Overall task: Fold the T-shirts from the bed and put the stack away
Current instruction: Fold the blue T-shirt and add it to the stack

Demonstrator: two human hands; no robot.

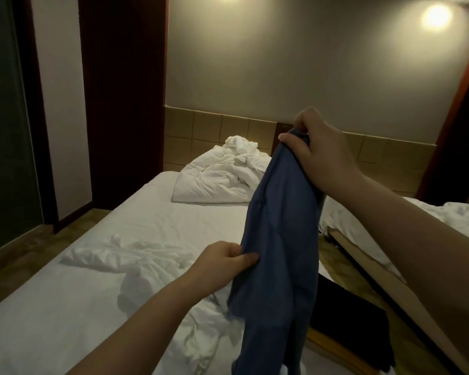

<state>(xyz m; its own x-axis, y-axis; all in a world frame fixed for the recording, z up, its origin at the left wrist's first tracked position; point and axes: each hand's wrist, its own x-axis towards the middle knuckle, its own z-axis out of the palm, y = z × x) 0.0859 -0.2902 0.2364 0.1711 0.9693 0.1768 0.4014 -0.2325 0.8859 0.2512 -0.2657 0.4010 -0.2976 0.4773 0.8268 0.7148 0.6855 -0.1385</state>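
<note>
A blue T-shirt hangs in the air above the bed's right edge. My right hand grips its bunched top, raised high. Lower down, my left hand pinches the shirt's left edge between thumb and fingers. The shirt's lower end drops out of the frame at the bottom. A crumpled white garment lies on the white bed, below and left of my left hand. A dark garment lies at the bed's right side, partly hidden behind the blue shirt.
A rumpled white duvet and pillow are heaped at the head of the bed. A second bed stands on the right across a narrow gap. Dark wooden panels and a tiled wall line the far side.
</note>
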